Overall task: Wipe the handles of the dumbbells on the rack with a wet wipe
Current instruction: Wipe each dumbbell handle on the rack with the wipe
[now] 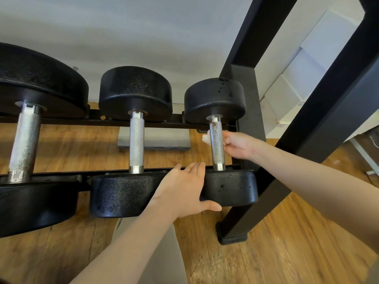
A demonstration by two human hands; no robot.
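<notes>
Left hand point(184, 189) lies nearest: straight fingers point(196, 168) and thumb span the near black textured head point(229, 187) of the rightmost small dumbbell, bracing it, gripping nothing. Right hand point(238, 145) has fingers curled around that dumbbell's knurled silver handle point(217, 144), pressing the crumpled white wet wipe point(206, 138) behind it. Rust-coloured specks show near the handle's top. Judgement: wiping under way on this handle; whether the medium dumbbell's handle point(136, 142) and large dumbbell's handle point(24, 140) are done cannot be told. All three sit on the black steel rack point(307, 124). No containers visible.
</notes>
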